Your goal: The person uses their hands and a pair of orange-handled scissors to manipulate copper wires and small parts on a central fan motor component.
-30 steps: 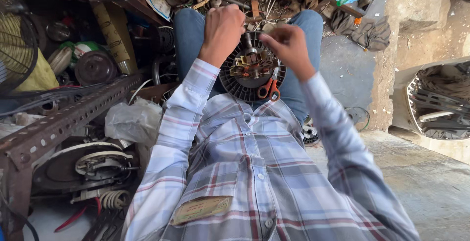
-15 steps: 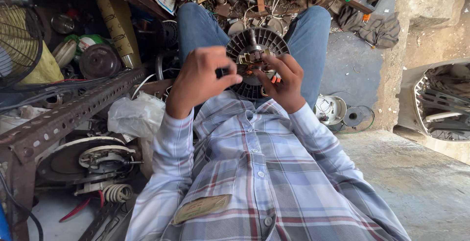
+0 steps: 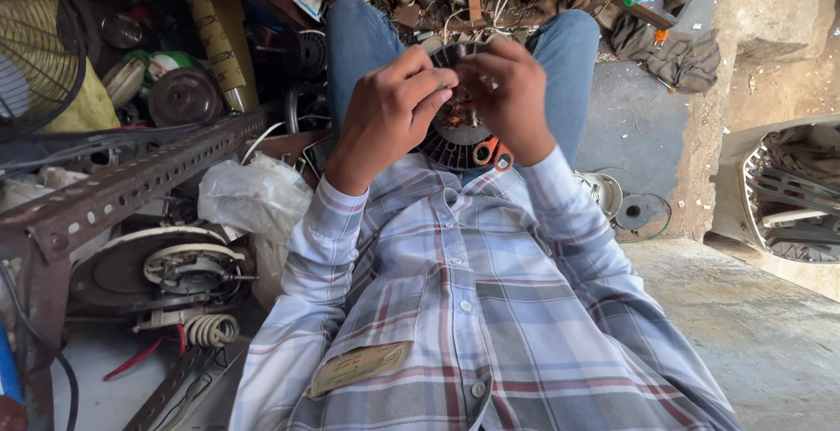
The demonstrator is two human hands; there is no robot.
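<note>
A round black fan motor stator (image 3: 451, 147) with copper windings rests on my lap between my jeans-clad knees. My left hand (image 3: 385, 116) has its fingers curled on the upper left rim of the motor. Close beside it, my right hand (image 3: 507, 98) pinches at the motor's middle, covering most of the top. Orange-handled scissors (image 3: 492, 153) lie against the motor's lower right edge, under my right wrist. My plaid shirt sleeves fill the foreground.
A rusty perforated angle-iron frame (image 3: 131, 182) runs along the left. Below it sit a motor plate with coiled wire (image 3: 175, 273) and a white plastic bag (image 3: 254, 199). A fan guard (image 3: 35, 46) is far left. Small round parts (image 3: 643, 212) lie on the concrete at right.
Both hands have come together over the centre of the motor, covering its top. The left hand shifted right onto the rim; the view tilted slightly.
</note>
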